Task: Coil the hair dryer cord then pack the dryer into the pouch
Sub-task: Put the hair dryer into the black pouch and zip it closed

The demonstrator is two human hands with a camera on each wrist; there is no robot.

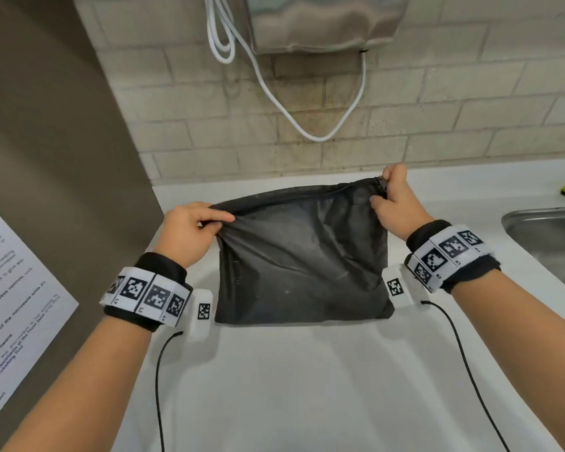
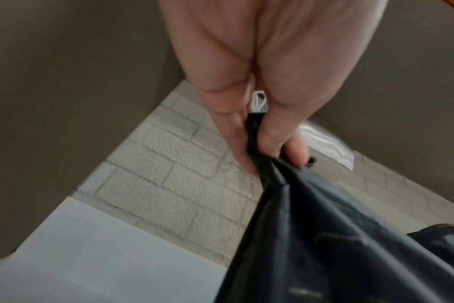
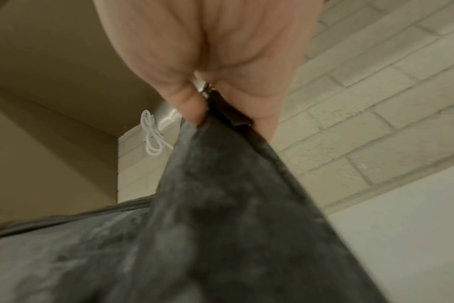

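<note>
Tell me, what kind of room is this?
Probably a shared kitchen or pantry: a white counter against a tiled wall, a steel sink at the right, and a posted notice that mentions a microwave.

Kitchen: steel sink (image 1: pixel 545 236), white countertop (image 1: pixel 307 370), brick-tile backsplash (image 1: pixel 437 125), microwave notice (image 1: pixel 10 305).

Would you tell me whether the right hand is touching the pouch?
Touching: the right wrist view shows the right hand pinching the pouch at its zipper corner.
</note>
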